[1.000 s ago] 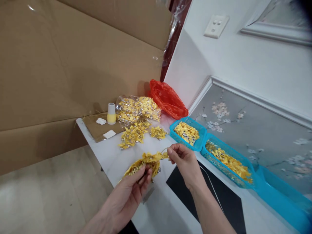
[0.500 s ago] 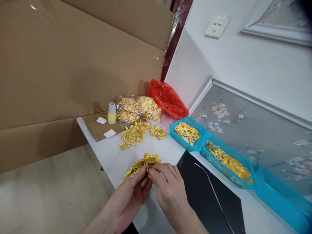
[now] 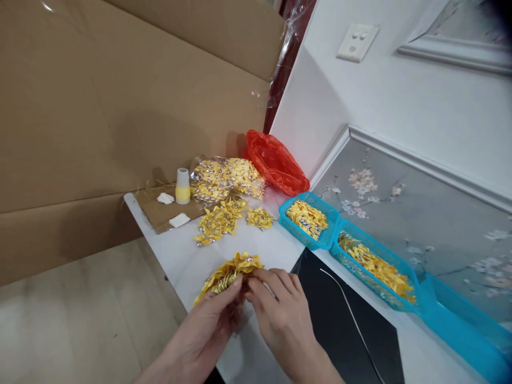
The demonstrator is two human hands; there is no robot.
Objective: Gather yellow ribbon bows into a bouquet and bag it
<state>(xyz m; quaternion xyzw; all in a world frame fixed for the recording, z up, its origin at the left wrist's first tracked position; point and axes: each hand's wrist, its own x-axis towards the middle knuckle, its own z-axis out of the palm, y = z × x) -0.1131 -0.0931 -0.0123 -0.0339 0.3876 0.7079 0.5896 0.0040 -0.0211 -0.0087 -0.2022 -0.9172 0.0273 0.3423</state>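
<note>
A bunch of yellow ribbon-like pieces with gold cords [image 3: 229,271] is held above the worktop [image 3: 276,250], to the left of the black mat [image 3: 344,320]. It lies just beyond the fingers. The left hand [image 3: 212,322] is the nearer, directly in contact: its thumb presses on the gold cords and its other fingers curl underneath, gripping the bunch. The right hand [image 3: 282,314], which overlaps the mat's left side from this view, brings its bent fingertips against the left ones at the bunch's right end. What they pinch there is hidden, so I cannot tell whether they grasp a piece or merely press.

The bunch's long axis runs slantwise, from a near-left end to a far-right end that points roughly at the mat's far corner. The gold cords face the left thumb, while yellow pieces ruffle along the far side.

A thin pale cord [image 3: 352,308] lies across the mat. Along the mat's far-right edge stand a small blue basket [image 3: 334,229] and a longer blue basket [image 3: 362,286], both holding yellow pieces. Beyond the mat to the left are a loose yellow heap [image 3: 221,221], a small yellow cluster [image 3: 260,217] and a filled clear plastic bag [image 3: 228,178].
</note>
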